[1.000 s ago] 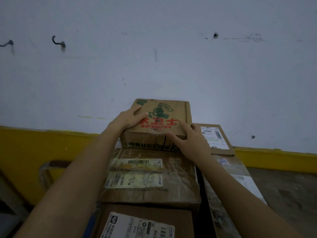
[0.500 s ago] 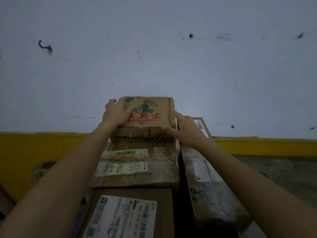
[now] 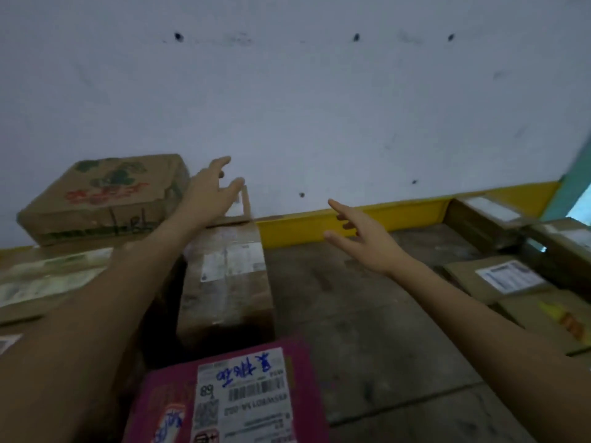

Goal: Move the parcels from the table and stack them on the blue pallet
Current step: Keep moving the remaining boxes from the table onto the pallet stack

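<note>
Left hand (image 3: 208, 195): raised, fingers (image 3: 235, 183) spread and holding nothing; it hovers just right of the printed carton, apart from it.
Right hand (image 3: 361, 239): held out over the bare floor, fingers (image 3: 335, 207) splayed, empty.
Printed carton (image 3: 105, 196): brown cardboard with a green figure and red lettering on top; it sits uppermost on the stack at far left, close to the wall, slightly skewed.
Labelled carton below (image 3: 41, 276): flat brown parcel under the printed carton, pale shipping labels on its top face.
Taped parcel (image 3: 227, 282): brown, wrapped in glossy tape, white label on top; it stands just right of the stack, under the left forearm.
Pink parcel (image 3: 236, 398): nearest the viewer, white barcode label with blue handwriting.
Parcels at right (image 3: 508, 279): several brown cartons with labels, grouped near the right edge, well apart from the stack.
Wall (image 3: 319, 107): white, dotted with dark marks, yellow band (image 3: 351, 219) along its foot.
Floor (image 3: 383, 330): worn, grey-brown.
Pallet: cannot tell; hidden beneath the parcels.
</note>
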Demonstrator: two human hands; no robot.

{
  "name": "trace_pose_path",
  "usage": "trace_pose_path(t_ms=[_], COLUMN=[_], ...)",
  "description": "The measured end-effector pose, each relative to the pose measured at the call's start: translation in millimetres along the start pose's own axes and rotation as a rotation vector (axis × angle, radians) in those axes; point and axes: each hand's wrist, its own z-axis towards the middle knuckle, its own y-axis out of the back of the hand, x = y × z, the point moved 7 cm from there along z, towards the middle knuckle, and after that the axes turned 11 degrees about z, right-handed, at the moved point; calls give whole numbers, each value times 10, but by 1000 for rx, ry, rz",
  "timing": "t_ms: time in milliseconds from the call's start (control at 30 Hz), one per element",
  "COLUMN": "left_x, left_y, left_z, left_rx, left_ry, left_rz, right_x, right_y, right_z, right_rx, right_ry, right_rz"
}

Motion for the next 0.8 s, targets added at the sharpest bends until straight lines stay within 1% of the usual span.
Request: trace_pose_path(t_ms=[133,233,367,433,500,600,700,800], left_x=[-868,-1479,-2152,-2409,-2587,-2731,-2786,-2770], left_y=[-680,-1336,-2279,-2694,-3094,-3689,-4164,-4540], left_z=[27,27,-10,-61,-131,-254,-360,-455], left_rx=[71,185,340,382,422,541,641,702], left_ry=[-3,-36,-67,-72,-61,1,93,174], left_rz=[-30,-43,-32,-26,-37,-94,-101,-74], right_x=[-420,-907,-1682,-2067,-2449,-2957,-3320,-3590], right_y=[821,1469,2237,2521,2713,2919,3012,3026], right_z=[-338,-616,-995,-1136,-1243,-1332,-1336,-1300], right_rx=[-30,-74,-134,-136,-101,-79,-59,-3], right_ry=[3,-44,-203,-304,-411,-549,-641,-724], right_rz=[-54,-126,-201,-223,-269,-351,-388,-433])
